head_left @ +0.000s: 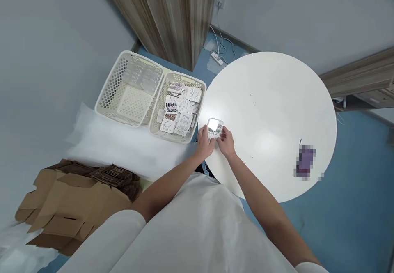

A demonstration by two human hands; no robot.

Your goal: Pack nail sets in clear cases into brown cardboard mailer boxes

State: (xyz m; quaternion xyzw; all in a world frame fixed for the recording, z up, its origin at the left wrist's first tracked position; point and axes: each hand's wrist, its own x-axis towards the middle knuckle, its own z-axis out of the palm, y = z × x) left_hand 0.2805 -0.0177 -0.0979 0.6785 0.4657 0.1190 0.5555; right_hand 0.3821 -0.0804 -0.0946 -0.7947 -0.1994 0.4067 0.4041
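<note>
Left hand (205, 143): my fingers are curled in against the near left side of the case, thumb bent toward my other hand, with only a narrow gap left in the grip
Right hand (226, 141): my fingertips are drawn together at the near right corner, so I have the case between both hands
Clear plastic case (215, 126): right at my fingertips, over the near left edge of the round white table (271, 100); I cannot tell whether it rests there or is slightly raised
Case contents: small dark and greenish pieces show through the plastic, so I judge this one at least partly filled; glare on top hides whether the lid is fully pressed down
Printed cards (184, 124): piled loose in the perforated basket (187, 77) just left of my grip, some bearing rows of what look like press-on nails; I judge these not yet dealt with
Clear packaging (143, 76): stacked in the farther basket (132, 104), beyond the cards from my grip, seemingly unused
Brown cardboard boxes (67, 219): well to the left and nearer my body than my grip, unfolded, so I judge no boxing up done on those
</note>
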